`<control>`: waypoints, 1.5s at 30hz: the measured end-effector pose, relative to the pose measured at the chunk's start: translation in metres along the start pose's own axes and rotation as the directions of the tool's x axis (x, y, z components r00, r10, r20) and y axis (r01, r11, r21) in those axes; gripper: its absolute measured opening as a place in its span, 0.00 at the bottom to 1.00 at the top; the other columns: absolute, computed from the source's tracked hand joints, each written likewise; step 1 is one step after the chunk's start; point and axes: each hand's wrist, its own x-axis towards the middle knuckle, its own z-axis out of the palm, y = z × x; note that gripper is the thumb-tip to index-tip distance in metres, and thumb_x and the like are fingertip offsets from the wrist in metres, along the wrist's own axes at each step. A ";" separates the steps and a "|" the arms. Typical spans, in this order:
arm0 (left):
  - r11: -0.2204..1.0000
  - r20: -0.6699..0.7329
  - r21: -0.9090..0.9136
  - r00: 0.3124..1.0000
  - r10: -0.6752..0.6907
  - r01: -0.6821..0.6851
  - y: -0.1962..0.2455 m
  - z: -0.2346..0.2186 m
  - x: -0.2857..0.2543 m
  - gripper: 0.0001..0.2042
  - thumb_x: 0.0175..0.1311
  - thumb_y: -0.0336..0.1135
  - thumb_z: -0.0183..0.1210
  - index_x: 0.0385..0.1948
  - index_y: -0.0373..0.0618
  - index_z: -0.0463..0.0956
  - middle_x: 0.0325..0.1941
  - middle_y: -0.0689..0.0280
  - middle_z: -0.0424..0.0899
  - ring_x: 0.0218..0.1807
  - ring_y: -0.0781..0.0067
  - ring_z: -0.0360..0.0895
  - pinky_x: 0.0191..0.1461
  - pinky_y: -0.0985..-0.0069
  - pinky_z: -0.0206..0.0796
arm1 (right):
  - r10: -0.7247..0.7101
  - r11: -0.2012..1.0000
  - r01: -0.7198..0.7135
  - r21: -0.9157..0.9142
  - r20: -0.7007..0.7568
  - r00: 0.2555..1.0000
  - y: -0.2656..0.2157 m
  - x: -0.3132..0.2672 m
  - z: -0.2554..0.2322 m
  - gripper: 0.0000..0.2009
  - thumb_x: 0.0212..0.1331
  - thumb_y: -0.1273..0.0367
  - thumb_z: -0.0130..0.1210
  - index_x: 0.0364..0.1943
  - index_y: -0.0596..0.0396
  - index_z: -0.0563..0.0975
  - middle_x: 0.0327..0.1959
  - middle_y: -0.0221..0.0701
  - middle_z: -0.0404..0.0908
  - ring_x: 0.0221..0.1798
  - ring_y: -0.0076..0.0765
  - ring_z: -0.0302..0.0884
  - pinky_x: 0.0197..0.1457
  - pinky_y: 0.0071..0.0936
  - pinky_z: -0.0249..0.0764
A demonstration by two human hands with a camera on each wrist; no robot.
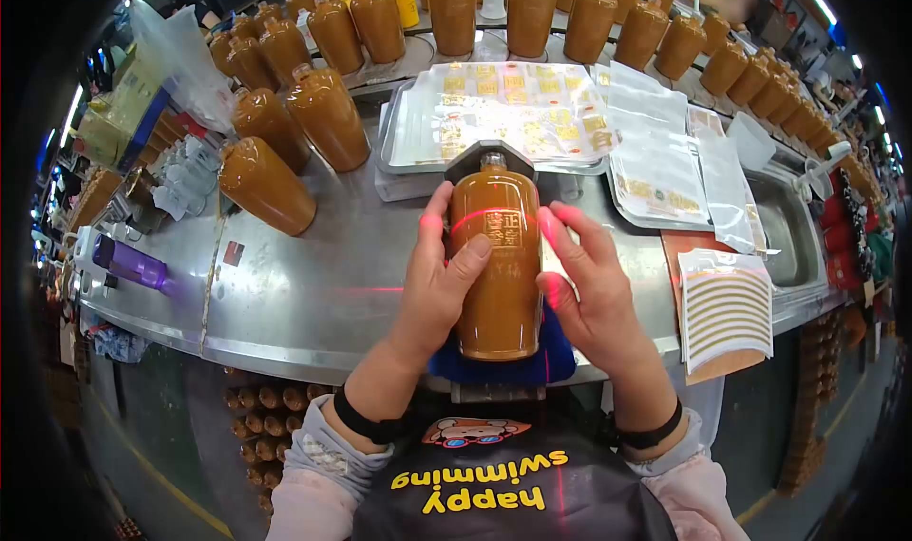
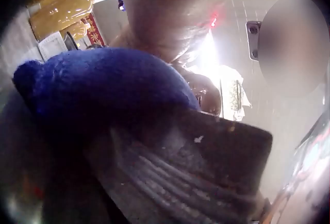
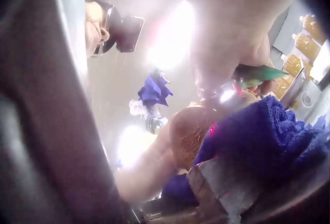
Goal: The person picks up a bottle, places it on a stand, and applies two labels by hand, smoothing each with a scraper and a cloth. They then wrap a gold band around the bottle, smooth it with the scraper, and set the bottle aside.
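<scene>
A brown glazed bottle (image 1: 498, 303) with a gold character label (image 1: 503, 229) lies face up, its neck pointing away from me, on a blue cloth (image 1: 559, 362). A dark angular holder (image 1: 520, 161) stands behind its neck. My left hand (image 1: 432, 289) grips the bottle's left side, thumb on the front beside the label. At the right side is my right hand (image 1: 594, 284), with bent fingers near the label's edge. In the right wrist view it holds a green pointed piece (image 3: 260, 74), mostly hidden in the head view. Red light lines cross the bottle.
Trays of gold label sheets (image 1: 518, 113) lie behind the bottle, and more sheets (image 1: 655, 151) to the right. Curved gold strips (image 1: 727, 308) lie near a sink (image 1: 793, 227). Several brown bottles (image 1: 271, 185) stand left and along the back. A purple bottle (image 1: 138, 264) lies far left.
</scene>
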 end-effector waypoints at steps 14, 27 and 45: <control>0.985 -0.021 0.172 1.000 0.010 -0.006 -0.009 -0.002 0.001 0.39 0.65 0.41 0.60 0.71 0.33 0.46 0.67 0.50 0.64 0.66 0.63 0.65 0.69 0.69 0.58 | -0.106 0.992 0.129 -0.016 0.473 0.875 0.011 0.117 -0.022 0.11 0.55 0.68 0.61 0.41 0.55 0.76 0.30 0.41 0.82 0.30 0.52 0.80 0.34 0.39 0.75; 0.997 0.044 -0.078 0.999 0.002 0.001 -0.003 -0.012 -0.025 0.33 0.76 0.41 0.45 0.72 0.32 0.38 0.66 0.52 0.64 0.65 0.69 0.65 0.68 0.73 0.55 | 0.048 0.994 -0.052 0.097 0.044 0.998 0.024 0.071 -0.027 0.06 0.54 0.74 0.64 0.35 0.58 0.80 0.26 0.31 0.80 0.32 0.24 0.78 0.35 0.23 0.71; 0.142 0.658 0.718 0.731 0.179 -0.681 0.040 -0.041 0.016 0.28 0.69 0.56 0.46 0.67 0.55 0.66 0.60 0.68 0.78 0.70 0.55 0.60 0.76 0.48 0.37 | 0.163 0.977 -0.164 0.133 0.018 0.986 0.012 0.064 -0.033 0.09 0.54 0.70 0.65 0.36 0.59 0.80 0.26 0.35 0.80 0.28 0.29 0.78 0.33 0.26 0.73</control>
